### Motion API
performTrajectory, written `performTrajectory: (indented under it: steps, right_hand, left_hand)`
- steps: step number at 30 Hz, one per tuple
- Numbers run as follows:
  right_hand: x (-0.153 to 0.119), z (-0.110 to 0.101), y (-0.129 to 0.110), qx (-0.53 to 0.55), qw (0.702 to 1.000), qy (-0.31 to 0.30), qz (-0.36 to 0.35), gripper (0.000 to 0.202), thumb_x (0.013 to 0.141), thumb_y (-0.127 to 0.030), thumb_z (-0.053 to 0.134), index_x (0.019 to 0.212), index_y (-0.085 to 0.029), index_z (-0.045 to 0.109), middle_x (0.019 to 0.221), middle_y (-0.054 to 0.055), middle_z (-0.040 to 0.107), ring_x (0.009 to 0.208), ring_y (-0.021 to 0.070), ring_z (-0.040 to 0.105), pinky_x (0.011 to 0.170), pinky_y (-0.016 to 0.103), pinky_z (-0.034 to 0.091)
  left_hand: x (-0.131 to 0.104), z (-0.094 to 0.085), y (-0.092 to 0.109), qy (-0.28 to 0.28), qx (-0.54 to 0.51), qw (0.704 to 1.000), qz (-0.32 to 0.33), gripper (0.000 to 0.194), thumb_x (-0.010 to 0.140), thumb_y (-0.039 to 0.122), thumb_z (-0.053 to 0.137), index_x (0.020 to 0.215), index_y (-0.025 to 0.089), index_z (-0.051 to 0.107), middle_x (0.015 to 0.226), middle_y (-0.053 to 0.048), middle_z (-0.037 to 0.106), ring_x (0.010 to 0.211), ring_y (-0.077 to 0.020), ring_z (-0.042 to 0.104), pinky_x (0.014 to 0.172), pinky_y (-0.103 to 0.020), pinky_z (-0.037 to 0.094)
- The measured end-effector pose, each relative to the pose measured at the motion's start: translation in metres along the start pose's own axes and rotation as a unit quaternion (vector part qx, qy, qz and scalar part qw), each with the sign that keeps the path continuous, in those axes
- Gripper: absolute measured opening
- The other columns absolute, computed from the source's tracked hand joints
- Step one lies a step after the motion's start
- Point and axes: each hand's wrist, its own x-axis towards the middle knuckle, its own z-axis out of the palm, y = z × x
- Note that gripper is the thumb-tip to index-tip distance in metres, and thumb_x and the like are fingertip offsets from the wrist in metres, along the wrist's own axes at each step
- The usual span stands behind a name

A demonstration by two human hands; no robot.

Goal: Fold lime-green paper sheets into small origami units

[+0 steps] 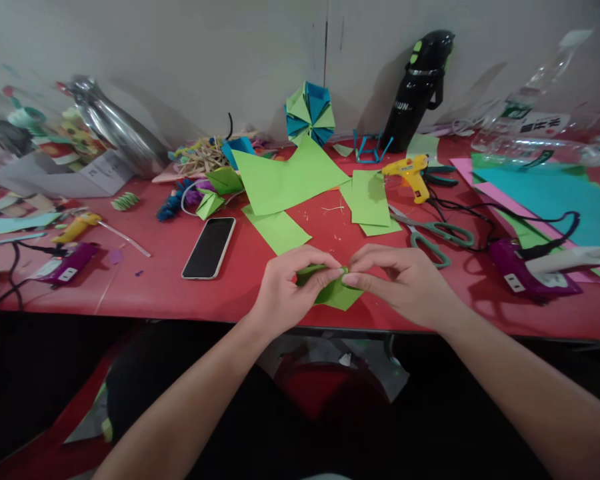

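Observation:
Between my hands, at the near edge of the red table, is a folded piece of green paper (341, 296). My left hand (296, 283) pinches its upper left part between thumb and fingers. My right hand (397, 280) pinches the same paper close by, so the two thumbs almost meet at its top. The palms and curled fingers cover part of the folds. Just beyond my hands lie a green paper strip (279, 231) and a small stack of green rectangles (371, 199). A larger green sheet (285, 179) with a notched top lies behind them.
A smartphone (210, 249) lies to the left. Scissors (437, 233), a yellow glue gun (411, 176) and a purple power strip (533, 270) are on the right. At the back stand a blue-green paper ball (310, 113), a black bottle (416, 97) and a silver jug (117, 127).

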Motion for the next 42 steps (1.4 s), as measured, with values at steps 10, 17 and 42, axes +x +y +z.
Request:
performTrajectory:
  steps: [10,17,42]
  right_hand:
    - [-0.0034,0.0050,-0.0024,0.001,0.998,0.035,-0.055,0.023,0.087,-0.026,0.073,0.110,-0.025,0.074,0.108,0.004,0.072,0.099,0.0198,0.068,0.089,0.034,0.055]
    - [-0.0022,0.0056,-0.0038,-0.037,0.995,0.059,-0.066,0.008,0.088,-0.025,0.074,0.095,-0.025,0.077,0.094,0.001,0.074,0.086,0.0149,0.069,0.078,0.027,0.054]
    - [-0.0043,0.0002,-0.0092,-0.054,0.997,0.036,-0.036,0.013,0.090,-0.030,0.070,0.099,-0.026,0.077,0.098,0.003,0.077,0.087,0.0193,0.071,0.079,0.032,0.058]
  left_hand:
    - [-0.0004,-0.0003,-0.0030,0.003,0.033,0.999,0.034,0.006,0.087,0.014,0.072,0.087,0.019,0.074,0.084,-0.001,0.076,0.075,-0.0115,0.069,0.068,-0.022,0.055]
    - [-0.0007,-0.0001,-0.0014,0.006,0.030,0.999,0.026,0.005,0.086,0.015,0.074,0.086,0.020,0.075,0.082,-0.001,0.077,0.072,-0.0125,0.070,0.070,-0.024,0.057]
    - [0.0028,-0.0081,0.0001,0.013,0.052,0.999,0.002,0.009,0.081,0.023,0.079,0.087,0.020,0.074,0.083,-0.002,0.076,0.073,-0.0136,0.070,0.070,-0.024,0.057]
